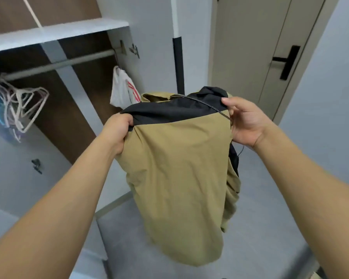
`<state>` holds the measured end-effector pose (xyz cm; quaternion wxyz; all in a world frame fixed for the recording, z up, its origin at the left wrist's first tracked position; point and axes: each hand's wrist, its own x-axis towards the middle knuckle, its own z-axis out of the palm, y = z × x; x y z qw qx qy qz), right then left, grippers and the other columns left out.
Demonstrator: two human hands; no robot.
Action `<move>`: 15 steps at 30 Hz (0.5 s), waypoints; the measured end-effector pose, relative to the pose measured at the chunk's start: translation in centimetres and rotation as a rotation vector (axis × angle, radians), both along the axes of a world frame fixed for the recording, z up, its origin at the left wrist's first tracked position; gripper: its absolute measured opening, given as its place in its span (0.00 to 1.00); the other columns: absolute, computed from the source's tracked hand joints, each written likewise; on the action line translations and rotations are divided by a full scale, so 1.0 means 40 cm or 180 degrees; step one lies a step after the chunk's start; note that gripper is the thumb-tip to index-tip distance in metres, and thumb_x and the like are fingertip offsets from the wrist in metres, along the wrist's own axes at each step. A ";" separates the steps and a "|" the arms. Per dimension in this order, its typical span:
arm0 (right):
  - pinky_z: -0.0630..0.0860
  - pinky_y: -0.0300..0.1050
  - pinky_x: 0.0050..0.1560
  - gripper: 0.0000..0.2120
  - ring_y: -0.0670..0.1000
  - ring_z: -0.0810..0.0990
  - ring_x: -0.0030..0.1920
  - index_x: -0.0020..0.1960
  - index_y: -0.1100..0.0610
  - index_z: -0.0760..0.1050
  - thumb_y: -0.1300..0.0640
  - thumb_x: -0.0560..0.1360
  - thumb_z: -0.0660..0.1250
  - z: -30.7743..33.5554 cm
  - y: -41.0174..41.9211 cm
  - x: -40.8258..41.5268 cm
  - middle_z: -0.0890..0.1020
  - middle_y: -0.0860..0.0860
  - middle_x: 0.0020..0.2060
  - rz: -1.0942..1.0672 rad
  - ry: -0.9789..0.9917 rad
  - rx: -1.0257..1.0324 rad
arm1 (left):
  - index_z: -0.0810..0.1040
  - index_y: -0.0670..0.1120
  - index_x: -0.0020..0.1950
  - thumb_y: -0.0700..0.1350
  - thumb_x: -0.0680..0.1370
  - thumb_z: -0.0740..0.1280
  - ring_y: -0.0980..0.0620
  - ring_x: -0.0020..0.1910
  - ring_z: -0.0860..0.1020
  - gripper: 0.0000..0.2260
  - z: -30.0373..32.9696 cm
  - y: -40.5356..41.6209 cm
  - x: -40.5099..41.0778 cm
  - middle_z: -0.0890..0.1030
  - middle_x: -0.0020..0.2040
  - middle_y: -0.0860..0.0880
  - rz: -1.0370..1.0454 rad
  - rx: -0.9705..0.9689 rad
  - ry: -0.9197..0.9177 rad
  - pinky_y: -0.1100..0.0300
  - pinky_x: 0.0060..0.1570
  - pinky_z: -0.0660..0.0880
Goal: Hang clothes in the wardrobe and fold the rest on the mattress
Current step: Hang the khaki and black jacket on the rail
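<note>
Jacket (pixel 177 168) held in mid-air before wardrobe rail (pixel 54 65), pinched at shoulders by left grip (pixel 117 133) and right grip (pixel 244 121). Risk: slippage of smooth fabric from thin 2-point pinch during reach for hangers (pixel 22 105).

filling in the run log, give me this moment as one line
left hand: grips khaki and black zip jacket top edge | right hand: pinches its other end | jacket: held up, off hanger | bunch of empty wire hangers: on wardrobe rail

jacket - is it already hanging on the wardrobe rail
No, both the left hand and right hand hold the jacket up, away from the rail.
</note>
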<state>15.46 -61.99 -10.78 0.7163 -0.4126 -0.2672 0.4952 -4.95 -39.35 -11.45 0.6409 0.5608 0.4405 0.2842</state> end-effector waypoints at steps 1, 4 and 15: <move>0.79 0.48 0.55 0.10 0.52 0.82 0.50 0.50 0.51 0.84 0.55 0.69 0.73 0.013 0.038 -0.030 0.84 0.50 0.48 0.0066 -0.0055 0.0035 | 0.72 0.47 0.42 0.36 0.70 0.59 0.48 0.33 0.73 0.07 0.004 0.036 -0.028 0.74 0.33 0.48 0.0130 0.0089 0.0124 0.58 0.33 0.71; 0.77 0.52 0.61 0.17 0.57 0.80 0.57 0.62 0.57 0.79 0.61 0.73 0.66 0.046 0.140 -0.117 0.82 0.56 0.57 0.0207 0.0049 0.0090 | 0.76 0.47 0.61 0.42 0.79 0.55 0.43 0.50 0.77 0.15 0.011 0.127 -0.098 0.78 0.52 0.45 0.0500 0.0674 0.0967 0.51 0.50 0.76; 0.79 0.49 0.48 0.05 0.56 0.79 0.36 0.51 0.64 0.73 0.67 0.75 0.61 0.225 0.450 -0.332 0.79 0.58 0.39 -0.0110 0.0473 -0.0380 | 0.58 0.61 0.73 0.78 0.59 0.70 0.53 0.68 0.70 0.47 0.063 -0.017 -0.325 0.66 0.72 0.54 -0.0901 0.1028 0.1192 0.52 0.60 0.73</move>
